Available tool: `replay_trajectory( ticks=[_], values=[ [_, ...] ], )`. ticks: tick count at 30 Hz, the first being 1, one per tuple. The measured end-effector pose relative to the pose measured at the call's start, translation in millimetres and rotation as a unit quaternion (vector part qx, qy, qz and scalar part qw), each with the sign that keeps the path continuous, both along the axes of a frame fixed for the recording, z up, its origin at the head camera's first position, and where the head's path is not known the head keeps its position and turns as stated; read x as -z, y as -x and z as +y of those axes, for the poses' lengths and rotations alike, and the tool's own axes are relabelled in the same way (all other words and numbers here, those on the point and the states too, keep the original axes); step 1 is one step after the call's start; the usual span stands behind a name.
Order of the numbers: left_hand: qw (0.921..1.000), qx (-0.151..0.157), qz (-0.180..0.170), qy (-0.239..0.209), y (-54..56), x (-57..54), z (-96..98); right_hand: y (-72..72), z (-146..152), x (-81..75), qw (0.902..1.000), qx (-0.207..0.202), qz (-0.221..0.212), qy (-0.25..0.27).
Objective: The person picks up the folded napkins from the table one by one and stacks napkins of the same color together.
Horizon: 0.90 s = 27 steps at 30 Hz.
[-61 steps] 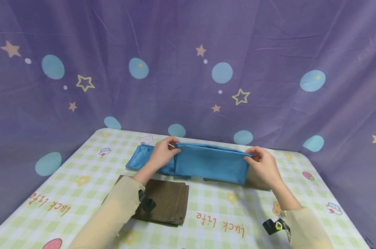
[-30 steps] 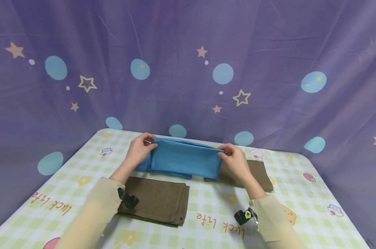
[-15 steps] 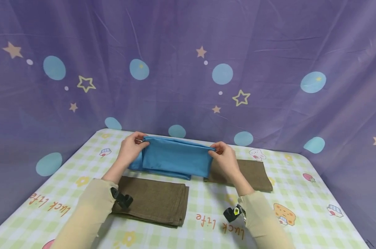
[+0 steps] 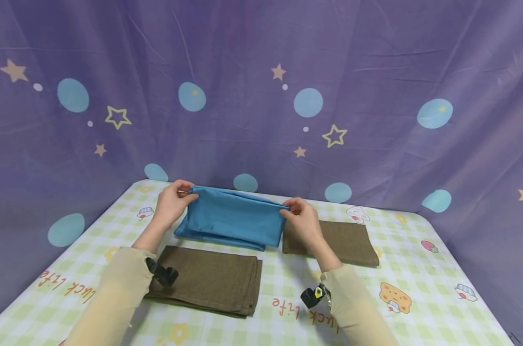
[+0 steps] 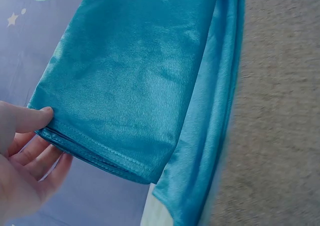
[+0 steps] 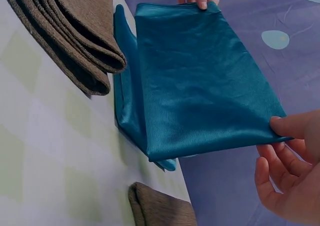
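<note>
A folded blue satiny cloth (image 4: 235,214) hangs between both hands at the back left of the table. My left hand (image 4: 173,202) pinches its upper left corner, thumb on the near face. At the upper right corner, my right hand (image 4: 304,218) pinches the same cloth between thumb and fingers. Beneath and behind it lies a second folded blue cloth (image 4: 220,242), mostly hidden in the head view. In the left wrist view, stacked layers show along the held cloth's (image 5: 125,86) stitched end. The right wrist view shows its lower edge near or against the lying cloth (image 6: 126,93); contact is unclear.
A folded brown cloth stack (image 4: 209,278) lies nearer, under the left forearm. Another folded brown cloth (image 4: 343,242) lies right of the blue ones. The checked tablecloth (image 4: 417,269) covers the table, and a purple curtain (image 4: 261,120) hangs behind it.
Both hands have moved left with the held blue cloth, from beside the lying blue cloth to above it. The right brown cloth has come into fuller view.
</note>
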<state>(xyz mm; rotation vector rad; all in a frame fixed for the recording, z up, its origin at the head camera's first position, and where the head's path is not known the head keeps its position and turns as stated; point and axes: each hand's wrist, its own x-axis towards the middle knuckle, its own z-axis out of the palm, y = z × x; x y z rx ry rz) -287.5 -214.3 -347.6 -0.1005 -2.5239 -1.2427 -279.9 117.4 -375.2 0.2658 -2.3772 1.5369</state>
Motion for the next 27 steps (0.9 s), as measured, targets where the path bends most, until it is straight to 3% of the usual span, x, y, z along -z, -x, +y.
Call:
replay_trajectory(
  ticks=[8, 20, 27],
  values=[
    [1.0, -0.009, -0.001, -0.003, 1.0, -4.7, -8.5, 6.4, -10, 5.0, 0.9998, -0.006, -0.015, 0.015],
    [0.9999, -0.013, 0.0, 0.001, 2.0, 0.1, -16.7, 12.1, -20, 14.3, 0.9996, -0.011, -0.014, 0.024],
    [0.9996, -0.021, -0.019, 0.003, 7.2, 4.4, -18.6, 17.2, -23, 19.9, 0.9996, -0.009, -0.014, 0.024]
  ],
)
